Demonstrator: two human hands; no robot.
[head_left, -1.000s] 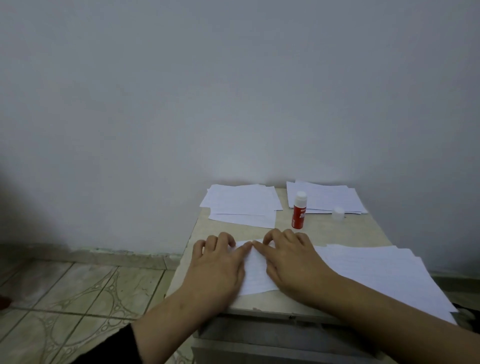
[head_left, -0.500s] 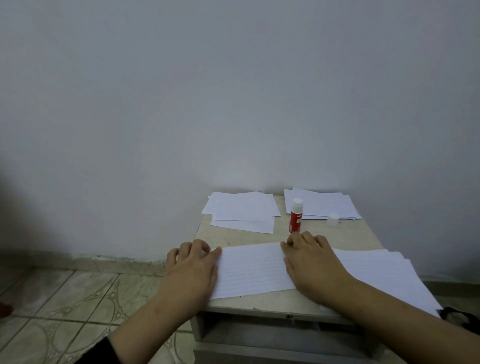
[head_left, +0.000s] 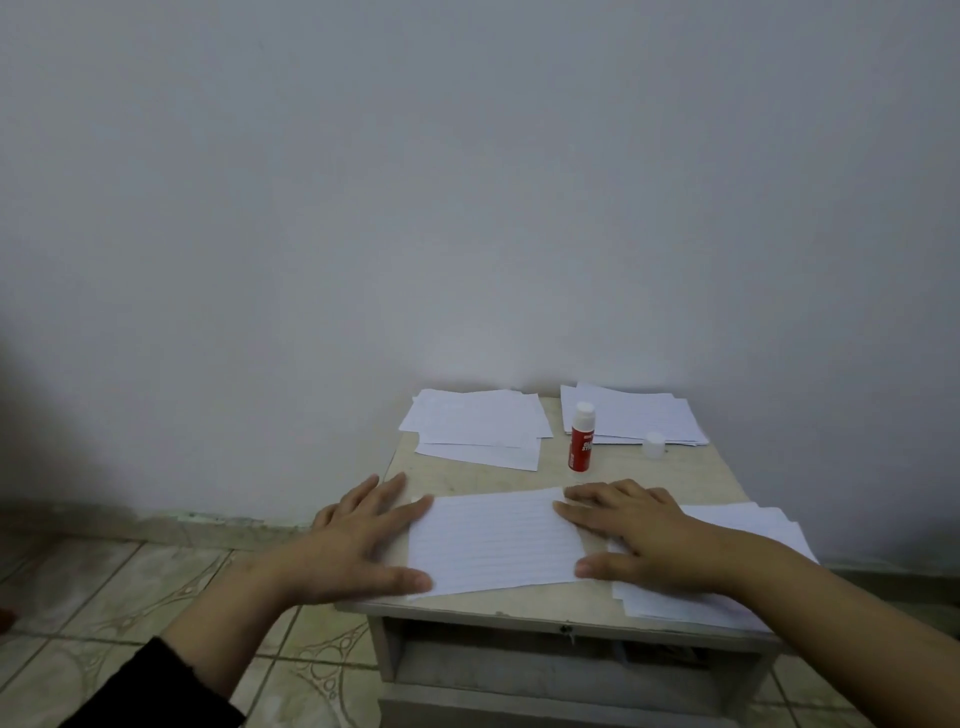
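Observation:
A lined white sheet (head_left: 493, 543) lies flat near the front edge of a small beige table (head_left: 467, 478). My left hand (head_left: 358, 540) rests flat at the sheet's left edge, fingers spread, with forefinger and thumb touching the paper. My right hand (head_left: 639, 535) presses flat on the sheet's right edge, its thumb at the front corner. A red glue stick (head_left: 581, 445) stands upright without its cap just behind the sheet. Its white cap (head_left: 654, 445) sits to the right.
Two stacks of white paper lie at the back of the table, one on the left (head_left: 478, 427) and one on the right (head_left: 631, 415). A further paper stack (head_left: 727, 597) lies under my right forearm. An open drawer slot (head_left: 519, 649) shows below the tabletop. Tiled floor (head_left: 104, 597) lies left.
My hands slid apart from the middle of the sheet to its left and right edges, and the fingers went from curled to flat. The sheet now lies fully uncovered between them.

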